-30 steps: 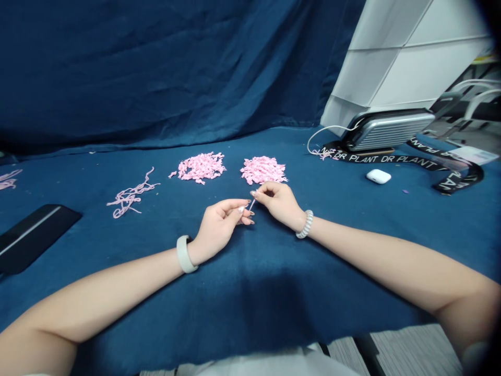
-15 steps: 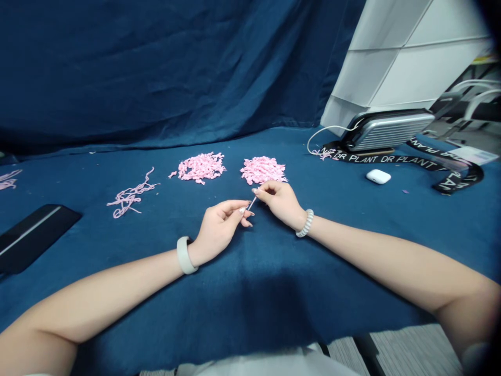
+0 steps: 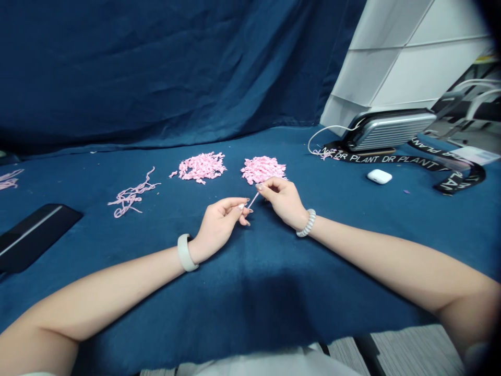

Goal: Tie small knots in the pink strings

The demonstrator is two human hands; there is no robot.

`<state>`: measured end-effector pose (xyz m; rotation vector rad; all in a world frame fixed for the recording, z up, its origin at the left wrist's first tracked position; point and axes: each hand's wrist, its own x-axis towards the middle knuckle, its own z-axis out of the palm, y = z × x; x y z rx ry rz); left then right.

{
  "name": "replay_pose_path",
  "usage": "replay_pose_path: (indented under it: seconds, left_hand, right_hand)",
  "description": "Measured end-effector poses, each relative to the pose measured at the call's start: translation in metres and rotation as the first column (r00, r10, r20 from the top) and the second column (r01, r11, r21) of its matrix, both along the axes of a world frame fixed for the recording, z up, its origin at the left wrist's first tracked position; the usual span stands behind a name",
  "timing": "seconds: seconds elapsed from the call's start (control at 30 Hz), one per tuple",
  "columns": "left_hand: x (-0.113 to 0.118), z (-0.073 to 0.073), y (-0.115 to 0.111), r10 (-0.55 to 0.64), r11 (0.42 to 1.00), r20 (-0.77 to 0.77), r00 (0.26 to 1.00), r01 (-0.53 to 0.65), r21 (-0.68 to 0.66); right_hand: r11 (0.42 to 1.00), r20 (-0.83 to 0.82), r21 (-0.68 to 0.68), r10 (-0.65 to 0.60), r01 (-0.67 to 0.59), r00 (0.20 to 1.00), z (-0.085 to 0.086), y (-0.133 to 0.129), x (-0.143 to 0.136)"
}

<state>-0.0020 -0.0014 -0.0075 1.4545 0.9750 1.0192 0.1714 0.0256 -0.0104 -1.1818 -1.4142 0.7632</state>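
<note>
A short pink strand of yarn (image 3: pixel 253 200) is stretched taut between my two hands above the blue cloth. My left hand (image 3: pixel 221 227), with a pale band on the wrist, pinches its lower end between thumb and fingers. The upper end is pinched by my right hand (image 3: pixel 285 202), which wears a coiled bracelet. Just beyond my hands lie two heaps of small pink pieces, a left heap (image 3: pixel 201 167) and a right heap (image 3: pixel 263 169). The right hand is close to the near edge of the right heap.
Loose pink strands (image 3: pixel 131 197) lie to the left, near a dark flat object (image 3: pixel 37 237). On the right are a white earbud case (image 3: pixel 379 176), a black lettered strap (image 3: pixel 376 158) and a silver ribbed case (image 3: pixel 391 130) with a white cable. A blue cloth (image 3: pixel 156 68) hangs behind.
My hands have drawn slightly apart, the right one moving a little rightward. More of the pink strand shows between the fingertips.
</note>
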Motion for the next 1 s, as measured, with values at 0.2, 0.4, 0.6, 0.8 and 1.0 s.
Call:
replay_pose_path:
  seconds: [0.2,0.4,0.6,0.8,1.0]
  left_hand:
    - [0.001,-0.0013,0.0013,-0.025,0.999,-0.007,1.0,0.024,-0.041]
    - [0.0012,-0.0008,0.002,-0.047,0.996,-0.014,0.999,0.046,-0.072]
    - [0.0002,-0.0013,0.0021,-0.049,0.997,-0.031,0.998,0.046,-0.068]
    - [0.0003,-0.0007,0.0016,-0.056,0.997,-0.016,0.998,0.055,-0.06]
    - [0.0016,-0.0004,0.0024,-0.058,0.996,-0.046,0.997,0.054,-0.075]
  right_hand:
    - [0.988,-0.113,-0.062,0.13,-0.138,0.985,-0.0016,0.0022,0.0002]
    - [0.928,-0.397,-0.116,0.284,-0.355,0.873,-0.0019,0.0027,-0.001]
    - [0.739,-0.611,-0.132,0.464,-0.661,0.641,0.0016,0.0009,0.002]
    - [0.651,-0.693,-0.141,0.473,-0.746,0.544,0.0016,0.001,0.0037]
    - [0.668,-0.678,-0.151,0.466,-0.728,0.569,0.0019,0.0008,0.0009]
